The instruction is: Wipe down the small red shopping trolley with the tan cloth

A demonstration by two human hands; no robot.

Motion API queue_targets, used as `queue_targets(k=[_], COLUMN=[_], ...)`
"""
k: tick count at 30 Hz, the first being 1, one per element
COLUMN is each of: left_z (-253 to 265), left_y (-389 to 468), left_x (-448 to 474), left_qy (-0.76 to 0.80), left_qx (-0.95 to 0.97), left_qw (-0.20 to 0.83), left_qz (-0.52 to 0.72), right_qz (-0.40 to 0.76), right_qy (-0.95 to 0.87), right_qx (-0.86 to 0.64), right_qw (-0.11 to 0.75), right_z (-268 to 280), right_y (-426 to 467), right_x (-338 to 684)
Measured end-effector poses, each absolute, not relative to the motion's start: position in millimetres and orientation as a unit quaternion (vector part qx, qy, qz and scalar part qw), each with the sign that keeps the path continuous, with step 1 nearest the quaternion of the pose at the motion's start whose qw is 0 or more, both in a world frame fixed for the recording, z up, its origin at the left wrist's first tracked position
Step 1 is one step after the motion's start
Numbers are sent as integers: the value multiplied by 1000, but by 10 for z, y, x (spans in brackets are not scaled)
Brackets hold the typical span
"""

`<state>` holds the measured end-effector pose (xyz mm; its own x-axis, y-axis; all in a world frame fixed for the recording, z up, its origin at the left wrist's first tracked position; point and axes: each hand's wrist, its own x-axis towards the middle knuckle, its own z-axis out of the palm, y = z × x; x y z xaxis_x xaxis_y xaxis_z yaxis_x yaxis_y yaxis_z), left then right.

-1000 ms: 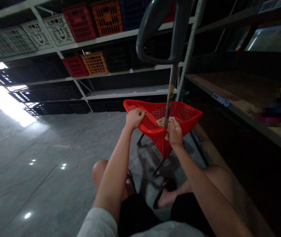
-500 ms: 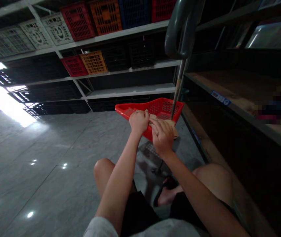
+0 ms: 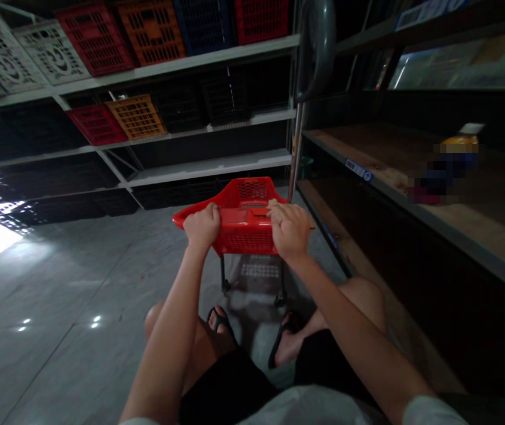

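A small red plastic shopping cart (image 3: 244,218) stands in front of my feet, with grid-like openings in its basket and thin dark legs. Curled over the left part of its near rim is my left hand (image 3: 203,226). At the right end of that same rim, my right hand (image 3: 291,231) is closed over a tan cloth (image 3: 312,227), of which only a bit of edge shows. The rest of the cloth is hidden under the fingers. Between the two hands the rim is bare.
A metal pole with a thick grey loop handle (image 3: 318,50) rises behind the cart. Wooden shelving (image 3: 378,147) runs along the right, carrying a blurred-out bottle-like item (image 3: 449,162). Racks of colored crates (image 3: 150,32) line the back. Grey floor tiles (image 3: 66,289) lie left.
My hands have moved apart, the left one going left along the rim. The tan cloth, earlier spread beneath both hands, is now mostly covered by my right hand. The cart now faces me squarely.
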<state>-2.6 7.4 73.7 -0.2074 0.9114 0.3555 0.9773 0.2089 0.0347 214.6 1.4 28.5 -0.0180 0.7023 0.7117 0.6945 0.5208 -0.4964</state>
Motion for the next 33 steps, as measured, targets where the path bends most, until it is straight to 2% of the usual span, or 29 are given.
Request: queue_targets(k=[3, 6, 11, 16, 24, 29, 33], left_z=[725, 803, 956, 889, 758, 765, 751], left_y=[12, -21, -53, -74, 15, 8, 7], left_x=[177, 187, -78, 36, 341, 407, 492], left_qy=[-769, -750, -654, -692, -692, -683, -672], left_qx=[-610, -641, -752, -713, -707, -715, -724], left_qw=[138, 115, 55, 109, 132, 130, 132], left_qz=[-134, -115, -58, -15, -67, -67, -81], right_qz=[-32, -38, -72, -92, -90, -61, -76], right_qy=[-735, -737, -762, -717, -706, -807, -807], right_qx=[-501, -506, -494, -526, -494, -380, -405], right_qw=[455, 445, 413, 448, 499, 448, 422], right_z=[360, 361, 282, 240, 264, 294, 317], right_y=[-111, -117, 96, 364, 321, 200, 445], right_x=[1737, 1576, 2242, 2786, 2053, 1935, 2258])
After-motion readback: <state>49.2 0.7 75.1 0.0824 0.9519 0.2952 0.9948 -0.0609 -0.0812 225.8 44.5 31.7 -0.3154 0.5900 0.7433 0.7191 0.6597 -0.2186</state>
